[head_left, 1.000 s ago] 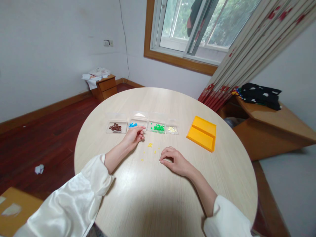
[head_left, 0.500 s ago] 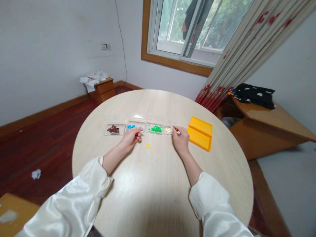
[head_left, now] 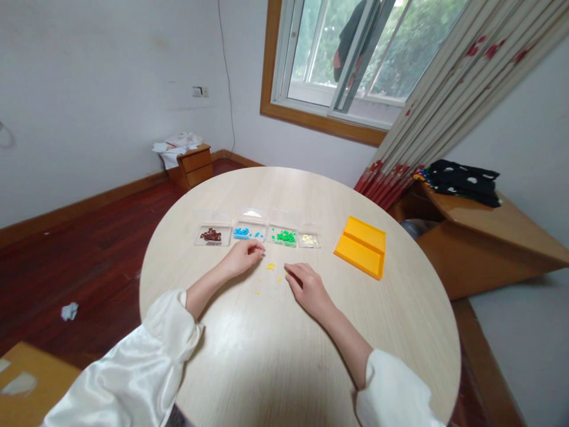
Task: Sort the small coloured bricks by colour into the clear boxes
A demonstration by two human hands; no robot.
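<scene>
My left hand (head_left: 246,257) is just in front of the clear box of blue pieces (head_left: 243,232), its thumb and fingers pinched together. Whatever the fingertips hold is too small to make out. Low over the table, my right hand (head_left: 309,287) has its fingers stretched toward the left, thumb a little apart, and I see nothing between them. Small yellow pieces (head_left: 271,267) lie scattered on the wood between both hands. Behind them stand more clear boxes in a row: brown pieces (head_left: 211,235), green pieces (head_left: 284,237) and pale yellow pieces (head_left: 309,239).
A yellow two-part tray (head_left: 359,256) lies to the right on the round wooden table (head_left: 249,367). The transparent lids of the boxes stand open toward the back. Beyond the table are a small cabinet (head_left: 198,163), a curtain and a window.
My right hand has left the pale yellow box and come left and nearer, beside the loose yellow pieces. The left hand stays pinched, slightly nearer than before. The camera view has shifted a little.
</scene>
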